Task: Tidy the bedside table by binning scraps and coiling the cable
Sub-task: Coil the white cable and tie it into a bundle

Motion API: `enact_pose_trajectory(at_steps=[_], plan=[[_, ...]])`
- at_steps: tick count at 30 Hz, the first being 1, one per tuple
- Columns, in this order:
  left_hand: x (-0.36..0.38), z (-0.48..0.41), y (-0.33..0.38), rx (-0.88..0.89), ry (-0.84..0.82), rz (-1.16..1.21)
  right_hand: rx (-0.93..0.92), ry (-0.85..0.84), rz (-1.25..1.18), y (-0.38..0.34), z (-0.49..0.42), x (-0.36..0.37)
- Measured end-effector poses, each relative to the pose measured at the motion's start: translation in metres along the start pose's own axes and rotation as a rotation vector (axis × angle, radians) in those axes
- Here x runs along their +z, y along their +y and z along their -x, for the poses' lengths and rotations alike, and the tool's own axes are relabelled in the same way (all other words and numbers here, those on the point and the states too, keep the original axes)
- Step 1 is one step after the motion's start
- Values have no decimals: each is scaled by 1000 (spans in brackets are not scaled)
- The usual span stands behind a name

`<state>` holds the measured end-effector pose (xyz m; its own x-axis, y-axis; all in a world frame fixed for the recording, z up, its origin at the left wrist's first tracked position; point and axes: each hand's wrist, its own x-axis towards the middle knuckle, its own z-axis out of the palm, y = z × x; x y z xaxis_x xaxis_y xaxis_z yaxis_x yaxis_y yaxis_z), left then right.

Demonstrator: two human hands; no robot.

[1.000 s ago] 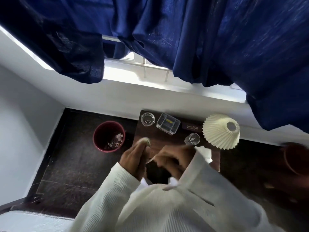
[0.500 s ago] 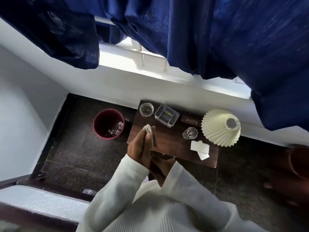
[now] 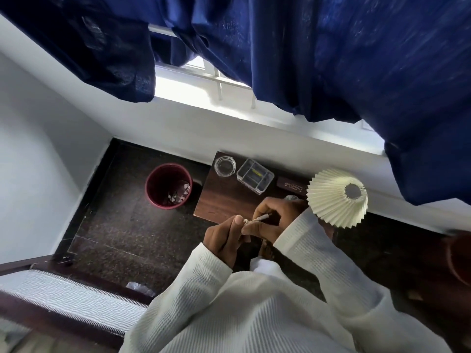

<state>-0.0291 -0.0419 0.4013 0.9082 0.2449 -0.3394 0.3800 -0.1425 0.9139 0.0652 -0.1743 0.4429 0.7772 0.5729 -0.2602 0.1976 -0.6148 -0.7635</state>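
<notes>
Both hands meet over the front edge of the dark wooden bedside table. My left hand pinches a small bundle of pale cable between thumb and fingers. My right hand grips the cable's free end, whose plug sticks out toward the right. Most of the cable is hidden inside the hands. A dark red bin stands on the floor left of the table, with paper scraps at its bottom.
On the table stand a round glass dish, a clear compartment box, a dark case and a pleated cream lampshade. Blue curtains hang overhead. A bed edge lies at the lower left.
My right hand came up from below and took hold of the cable's plug end. Both hands shifted right, toward the lampshade, and now cover the white paper on the table.
</notes>
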Motion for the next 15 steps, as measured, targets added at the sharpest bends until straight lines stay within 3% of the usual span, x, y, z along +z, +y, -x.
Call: enact_pose_trajectory(at_steps=[4, 8, 15], plan=[[2, 4, -6, 131, 50, -126, 25, 26, -150, 8, 13, 11], [7, 6, -10, 120, 29, -124, 50, 102, -427, 19, 35, 37], [17, 11, 10, -65, -46, 50, 41, -182, -798, 42, 38, 14]])
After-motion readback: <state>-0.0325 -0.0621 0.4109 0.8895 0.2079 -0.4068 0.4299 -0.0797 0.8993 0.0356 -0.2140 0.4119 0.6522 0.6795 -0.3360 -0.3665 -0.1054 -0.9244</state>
